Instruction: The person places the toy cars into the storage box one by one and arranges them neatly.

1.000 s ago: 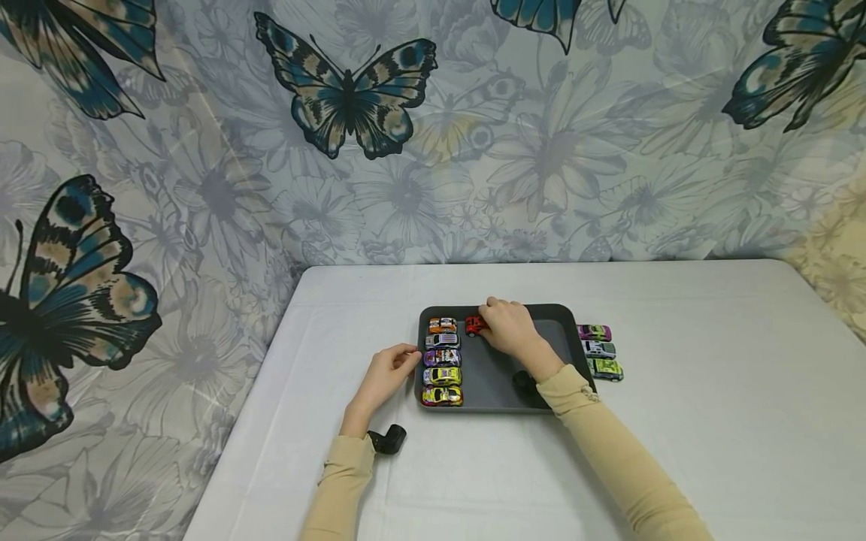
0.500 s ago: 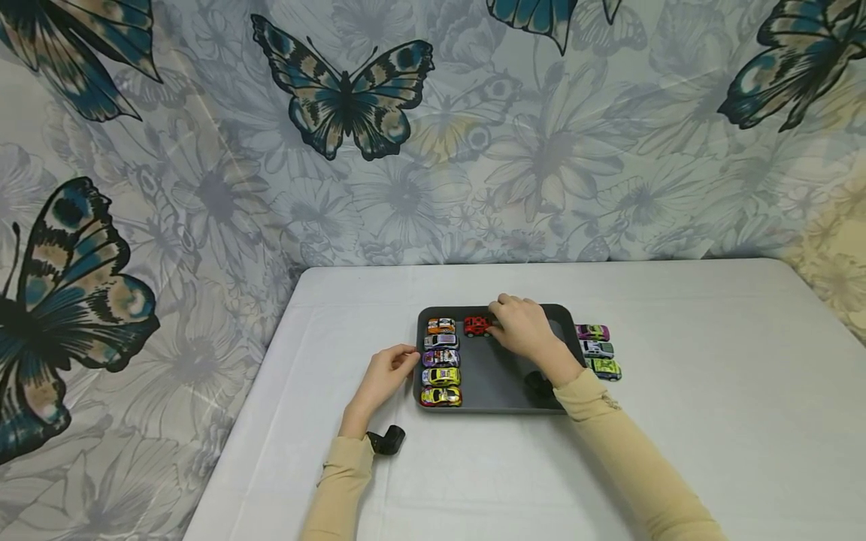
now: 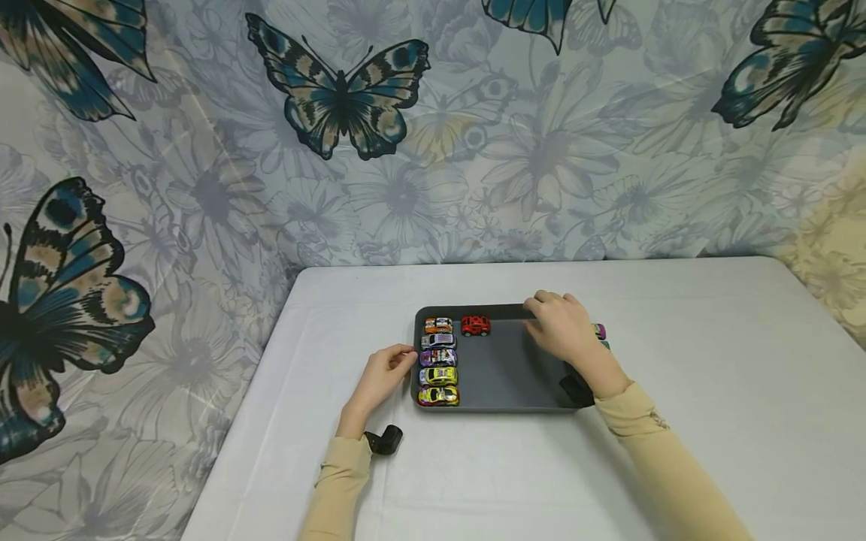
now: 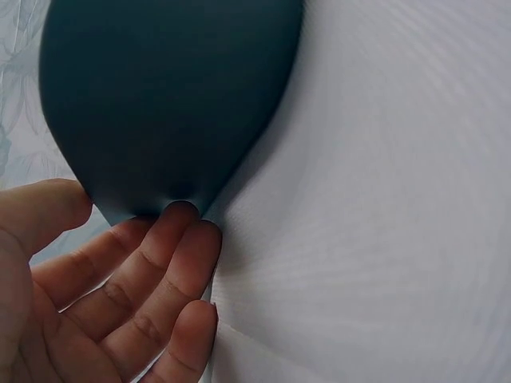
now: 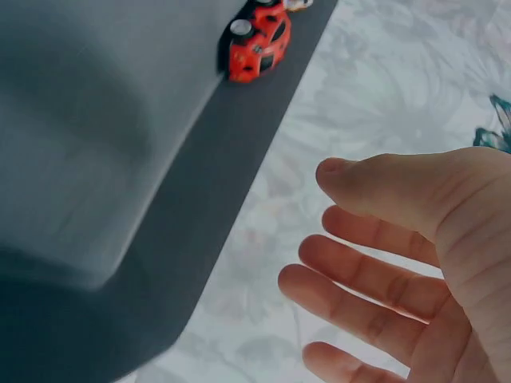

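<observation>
A dark grey tray (image 3: 501, 368) lies on the table. My left hand (image 3: 386, 376) holds its left edge, thumb at the rim and fingers against the outer wall (image 4: 168, 96) in the left wrist view. Several toy cars (image 3: 438, 358) form a column along the tray's left side. Apart from them, a red toy car (image 3: 476, 325) sits near the tray's far wall. My right hand (image 3: 564, 330) hovers over the tray's far right part. In the right wrist view its fingers (image 5: 359, 295) are spread and hold nothing.
Beyond the tray's right side, toy cars (image 3: 599, 330) are partly hidden behind my right hand. A white cloth (image 3: 731, 391) covers the table. Butterfly-patterned fabric (image 3: 406, 195) hangs behind it. Each wrist wears a black camera (image 3: 384, 440).
My right hand has let go of the red toy car and moved right across the tray. The red car stays by the far wall. My left hand keeps its place.
</observation>
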